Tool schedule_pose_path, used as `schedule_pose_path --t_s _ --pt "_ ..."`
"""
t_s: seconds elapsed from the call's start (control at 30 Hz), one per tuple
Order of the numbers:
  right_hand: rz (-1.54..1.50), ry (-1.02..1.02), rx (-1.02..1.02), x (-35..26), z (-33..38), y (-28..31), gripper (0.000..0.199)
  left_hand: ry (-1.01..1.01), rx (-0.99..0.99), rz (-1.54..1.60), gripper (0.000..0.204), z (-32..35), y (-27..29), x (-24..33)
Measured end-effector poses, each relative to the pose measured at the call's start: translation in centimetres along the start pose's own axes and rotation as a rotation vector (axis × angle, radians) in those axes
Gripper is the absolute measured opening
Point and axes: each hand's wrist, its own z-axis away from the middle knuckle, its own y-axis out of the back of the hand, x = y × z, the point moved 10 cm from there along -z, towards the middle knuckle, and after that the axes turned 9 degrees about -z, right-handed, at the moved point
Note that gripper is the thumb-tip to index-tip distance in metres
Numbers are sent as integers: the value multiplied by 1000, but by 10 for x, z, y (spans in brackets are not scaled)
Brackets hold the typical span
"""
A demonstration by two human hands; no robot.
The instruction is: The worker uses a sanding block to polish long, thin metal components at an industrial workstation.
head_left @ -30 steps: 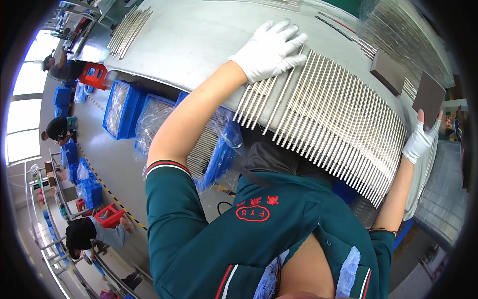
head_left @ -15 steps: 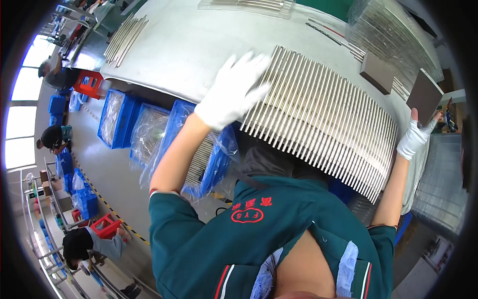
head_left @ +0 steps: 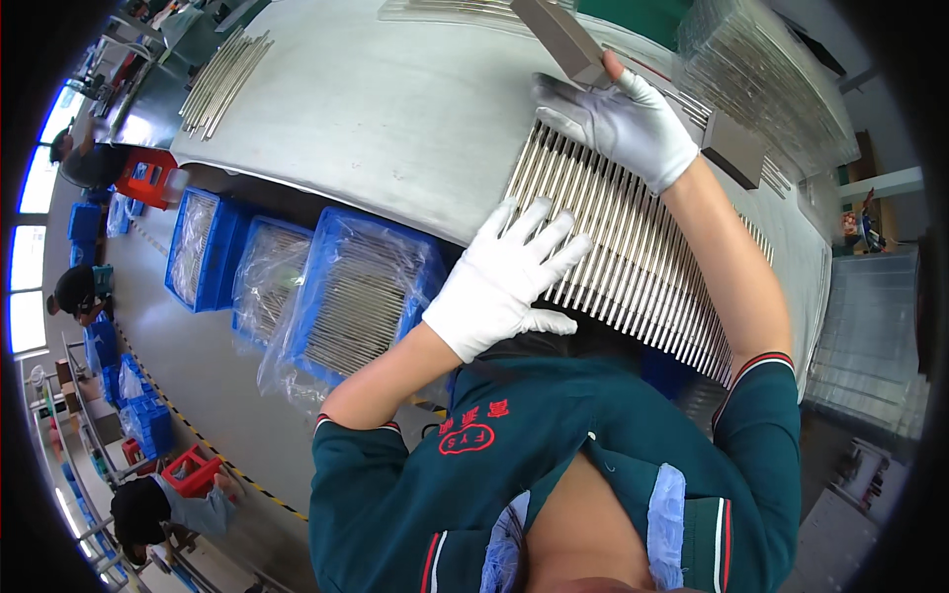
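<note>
A row of thin metal rods [head_left: 643,247] lies side by side on the table, their near ends reaching past its edge. My left hand [head_left: 504,282], in a white glove, rests with spread fingers on the near ends at the row's left end. Over the far left part of the row, my gloved right hand [head_left: 633,128] grips a grey-brown rectangular block [head_left: 561,40] between its bare thumb tip and its fingers. The block is tilted, raised above the table. My right forearm hides part of the rods.
A second grey-brown block [head_left: 732,150] lies beyond the row, near clear plastic trays [head_left: 766,84] stacked at the far right. Loose rods [head_left: 225,84] lie at the table's far left. Blue crates [head_left: 420,259] with plastic-wrapped rods stand below the edge. Other people [head_left: 148,519] sit farther left.
My right hand has carried the block from the right side leftward across the rods. My left hand has come nearer to me, from the rods' left side onto their near ends.
</note>
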Motion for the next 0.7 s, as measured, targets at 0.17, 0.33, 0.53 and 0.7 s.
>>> schedule_pose_path --t_s 0.17,0.33,0.53,0.7 --pt "-226 -171 132 21 -10 37 66 -18 29 3 81 9 5 -11" --pt "-132 -96 123 24 -46 37 70 39 -1 -76 78 23 11 -37" --pt "-135 -116 81 33 -73 33 69 115 -5 -119 81 32 18 -53" --pt "-120 -127 112 30 -58 33 70 -3 15 26 78 26 16 -24"
